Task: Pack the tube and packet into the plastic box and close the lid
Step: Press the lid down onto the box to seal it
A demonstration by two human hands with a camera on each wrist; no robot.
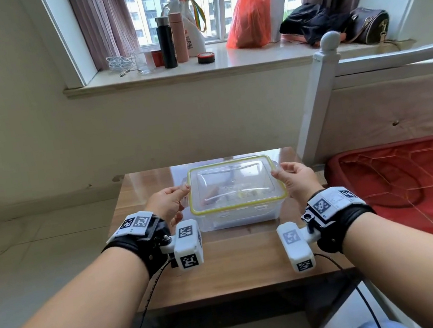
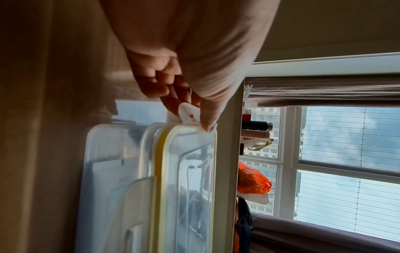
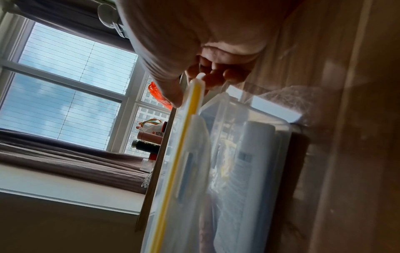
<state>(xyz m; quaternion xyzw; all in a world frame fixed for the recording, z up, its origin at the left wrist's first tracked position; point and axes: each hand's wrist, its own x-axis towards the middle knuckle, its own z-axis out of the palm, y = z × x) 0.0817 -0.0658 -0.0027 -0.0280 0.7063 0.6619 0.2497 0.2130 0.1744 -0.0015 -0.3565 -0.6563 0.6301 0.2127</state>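
The lid [image 1: 236, 182] is pinched at nine and three o'clock by the left hand [image 1: 166, 201] and right hand [image 1: 297, 180]; it should be lowered level onto the plastic box [image 1: 239, 216], then latched.

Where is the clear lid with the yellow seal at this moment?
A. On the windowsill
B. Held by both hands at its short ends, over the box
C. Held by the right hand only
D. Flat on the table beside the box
B: the left hand and the right hand each pinch one short end of the lid above the plastic box.

Bright daylight from the window [image 1: 176, 8]; dim, blurred, backlit wrist views.
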